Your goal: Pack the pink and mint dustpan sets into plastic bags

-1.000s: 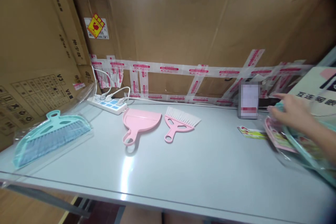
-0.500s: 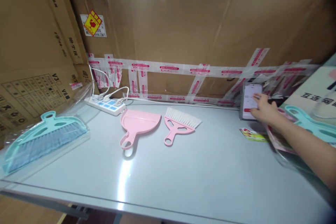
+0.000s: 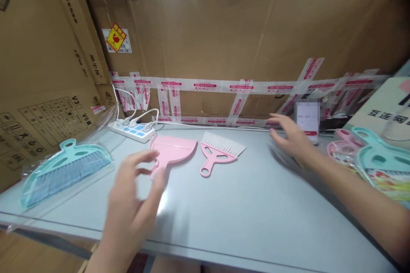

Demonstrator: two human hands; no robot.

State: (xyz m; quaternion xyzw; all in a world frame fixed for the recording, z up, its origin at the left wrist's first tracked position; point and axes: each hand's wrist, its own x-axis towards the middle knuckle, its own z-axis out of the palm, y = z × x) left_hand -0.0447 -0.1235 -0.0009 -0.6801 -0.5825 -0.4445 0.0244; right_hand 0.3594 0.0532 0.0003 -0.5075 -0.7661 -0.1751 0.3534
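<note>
My left hand (image 3: 136, 198) hovers over the pink dustpan (image 3: 174, 148), thumb and fingers apart around its handle end. Whether it touches the handle I cannot tell. To the dustpan's right lies a pink hand brush (image 3: 221, 153) with white bristles, handle toward me. My right hand (image 3: 290, 138) is in the air in front of the phone (image 3: 308, 121), fingers stretched out and holding nothing. The phone leans upright against the cardboard at the back right, its screen lit.
At left lies a turquoise dustpan with brush (image 3: 67, 175) in clear plastic. A power strip (image 3: 133, 131) with plugs stands behind. More turquoise (image 3: 381, 153) and pink (image 3: 344, 147) sets sit at right. Cardboard (image 3: 198, 42) walls the back of the grey table (image 3: 230, 217).
My left hand has come into view over the dustpan handle. My right hand has drawn away from the phone screen toward the left. The view has shifted slightly.
</note>
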